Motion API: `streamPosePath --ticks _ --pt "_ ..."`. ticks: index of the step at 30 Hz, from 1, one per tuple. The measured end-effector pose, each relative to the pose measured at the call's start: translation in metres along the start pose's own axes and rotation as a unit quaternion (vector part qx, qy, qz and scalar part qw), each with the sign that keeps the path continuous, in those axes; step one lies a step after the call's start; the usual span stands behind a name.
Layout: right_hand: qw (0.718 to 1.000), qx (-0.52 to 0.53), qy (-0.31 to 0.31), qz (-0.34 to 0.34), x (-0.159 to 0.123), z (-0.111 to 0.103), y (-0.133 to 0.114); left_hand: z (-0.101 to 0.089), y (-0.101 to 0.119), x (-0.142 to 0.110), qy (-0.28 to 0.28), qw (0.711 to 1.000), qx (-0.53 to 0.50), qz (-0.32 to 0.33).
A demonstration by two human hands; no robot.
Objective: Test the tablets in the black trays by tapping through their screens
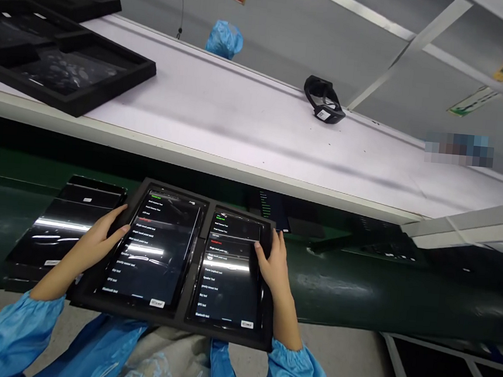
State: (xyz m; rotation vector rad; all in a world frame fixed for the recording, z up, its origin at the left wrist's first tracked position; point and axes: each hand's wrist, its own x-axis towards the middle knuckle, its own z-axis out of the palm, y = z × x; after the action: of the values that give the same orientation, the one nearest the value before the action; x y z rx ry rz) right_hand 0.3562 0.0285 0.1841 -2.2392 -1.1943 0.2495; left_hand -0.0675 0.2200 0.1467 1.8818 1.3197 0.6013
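- White bench [248, 124]: black foam trays [64, 58] lying at its left end
- Left hand [90, 250]: grasping the left edge of a black tray [169, 319]
- Right hand [273, 267]: grasping that tray's right edge
- Two phones [151, 250]: sitting side by side in the tray, screens showing test menus

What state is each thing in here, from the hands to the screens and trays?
Left hand: gripping the tray's left edge.
Right hand: gripping the tray's right edge.
Black tray: held up in both hands.
Left device: screen lit, showing a test list.
Right device: screen lit, showing a similar list.
Shelf tray: lying flat on the white shelf.
Blue bag: crumpled.
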Motion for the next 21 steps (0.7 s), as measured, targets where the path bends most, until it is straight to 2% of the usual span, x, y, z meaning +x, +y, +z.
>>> streamPosePath --ticks 4,9,13,17,21 --pt "0.988 0.112 -0.005 0.110 -0.021 -0.005 0.015 0.005 0.002 0.004 -0.004 1.000 0.007 -0.002" --pt "0.965 0.183 -0.073 0.175 -0.080 -0.008 0.024 -0.006 -0.021 -0.031 0.010 0.996 0.078 -0.034" --pt "0.947 0.199 -0.025 0.252 -0.108 -0.006 0.023 -0.013 -0.031 -0.058 -0.017 0.992 0.046 -0.114" --pt "0.935 0.209 0.020 0.286 -0.099 -0.014 0.024 -0.007 -0.028 -0.058 0.010 0.987 -0.053 -0.153" --pt "0.947 0.206 -0.007 0.248 -0.065 -0.033 0.024 0.000 -0.022 -0.042 -0.016 0.967 -0.165 -0.195"
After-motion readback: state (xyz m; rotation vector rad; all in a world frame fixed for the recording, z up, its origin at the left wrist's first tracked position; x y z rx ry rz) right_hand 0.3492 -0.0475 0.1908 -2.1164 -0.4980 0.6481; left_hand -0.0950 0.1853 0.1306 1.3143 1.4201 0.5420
